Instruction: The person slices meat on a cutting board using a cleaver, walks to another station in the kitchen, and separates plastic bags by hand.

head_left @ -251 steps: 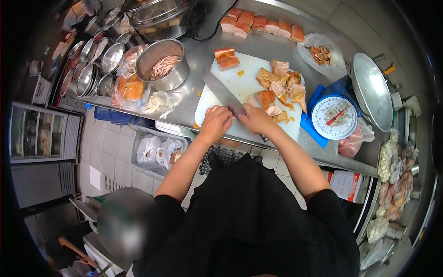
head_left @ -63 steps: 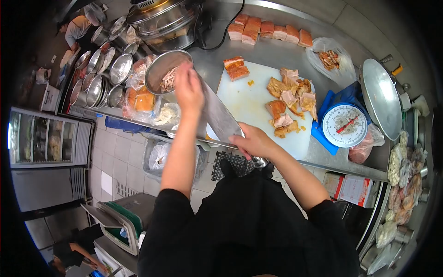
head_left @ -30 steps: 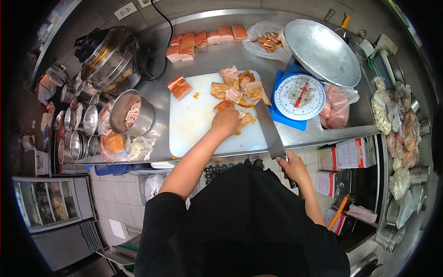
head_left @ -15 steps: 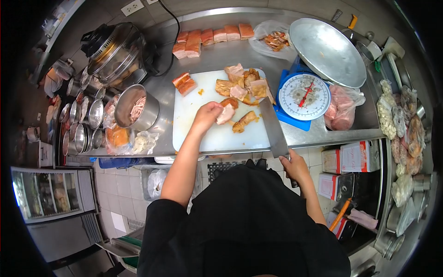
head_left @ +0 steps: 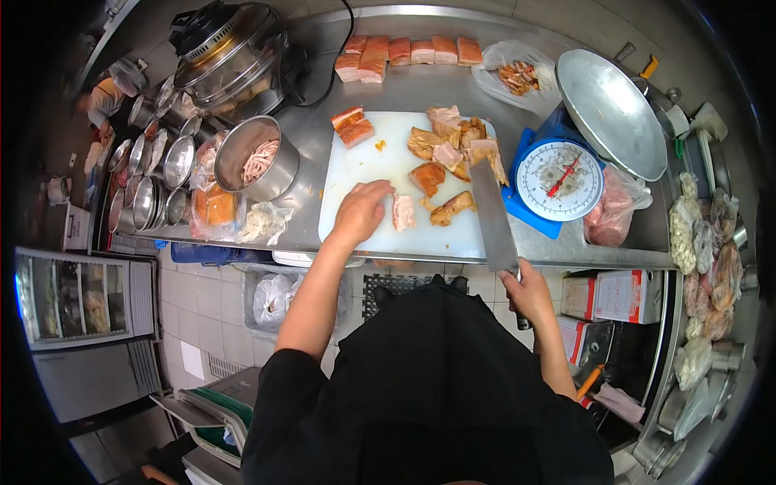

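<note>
My right hand is closed round the handle of a large wide-bladed knife. Its blade points away from me, over the right side of the white cutting board. My left hand is over the board's left half, fingers stretched out and holding nothing. Just right of its fingertips lies a pale slice of meat. Browned meat chunks lie near the blade, with one more piece close to the board's front. A block of cooked pork belly rests at the back left.
Behind the board, several pork belly blocks line the steel counter beside a plastic bag of meat scraps. A blue dial scale with a metal pan stands right. At left are a steel pot of meat strips and a glass-bowl cooker.
My left hand has let go of the pale meat slice, which now lies on the board, and its fingers have straightened. The knife stays in my right hand. The whole view has shifted.
</note>
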{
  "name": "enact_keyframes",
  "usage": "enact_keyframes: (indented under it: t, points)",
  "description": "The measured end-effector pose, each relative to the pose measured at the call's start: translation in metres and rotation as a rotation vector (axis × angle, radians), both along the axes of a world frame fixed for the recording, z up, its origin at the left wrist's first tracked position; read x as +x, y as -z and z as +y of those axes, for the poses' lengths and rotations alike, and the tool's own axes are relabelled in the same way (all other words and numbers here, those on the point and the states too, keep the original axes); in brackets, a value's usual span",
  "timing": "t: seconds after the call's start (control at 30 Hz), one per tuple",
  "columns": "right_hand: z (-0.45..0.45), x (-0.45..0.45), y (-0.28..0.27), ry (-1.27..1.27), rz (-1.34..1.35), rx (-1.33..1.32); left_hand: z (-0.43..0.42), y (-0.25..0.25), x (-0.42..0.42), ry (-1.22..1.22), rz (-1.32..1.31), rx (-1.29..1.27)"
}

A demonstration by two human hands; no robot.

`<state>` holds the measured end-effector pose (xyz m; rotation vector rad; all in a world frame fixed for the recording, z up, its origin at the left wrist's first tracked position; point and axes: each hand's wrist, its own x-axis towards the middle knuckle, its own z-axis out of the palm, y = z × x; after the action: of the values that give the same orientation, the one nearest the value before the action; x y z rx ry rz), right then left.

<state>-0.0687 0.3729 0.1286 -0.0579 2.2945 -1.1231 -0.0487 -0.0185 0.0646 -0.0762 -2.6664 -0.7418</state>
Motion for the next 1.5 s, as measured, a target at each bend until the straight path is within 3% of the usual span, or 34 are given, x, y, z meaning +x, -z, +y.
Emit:
enact_keyframes:
  t: [0.1,0.17,0.4,0.5,0.6,0.8,0.93,1.03,1.23,1.37,1.5]
  points:
    - [-0.030,-0.006,-0.018,-0.066,0.005,0.018,0.009,0.004,-0.003,0.095,-0.194,-0.011]
    - [-0.047,-0.011,-0.008,-0.212,0.213,0.014,0.015,0.008,-0.003,0.087,-0.147,-0.027]
    - [-0.109,-0.021,-0.034,-0.560,0.386,0.294,0.016,0.016,0.006,-0.008,-0.138,-0.006]
    - [-0.122,-0.028,-0.022,-0.683,0.531,0.290,0.021,0.023,0.002,-0.045,-0.068,-0.004]
    - [-0.150,-0.044,0.000,-0.751,0.486,0.349,0.024,0.026,0.000,-0.065,-0.033,-0.014]
    - [-0.198,-0.077,-0.013,-0.813,0.423,0.445,0.023,0.029,-0.001,-0.053,-0.012,-0.034]
    - [-0.192,-0.071,-0.015,-0.871,0.363,0.459,0.022,0.035,0.001,-0.067,0.031,0.001]
    - [-0.196,-0.064,0.003,-0.759,0.384,0.412,0.022,0.034,0.001,-0.071,0.016,-0.020]
    - [-0.193,-0.077,-0.006,-0.885,0.417,0.417,0.021,0.037,0.002,-0.073,0.024,-0.006]
    - [-0.195,-0.057,0.008,-0.725,0.346,0.394,0.020,0.038,0.001,-0.084,0.030,-0.027]
    - [-0.199,-0.075,-0.024,-0.828,0.328,0.392,0.020,0.038,0.003,-0.067,0.068,-0.004]
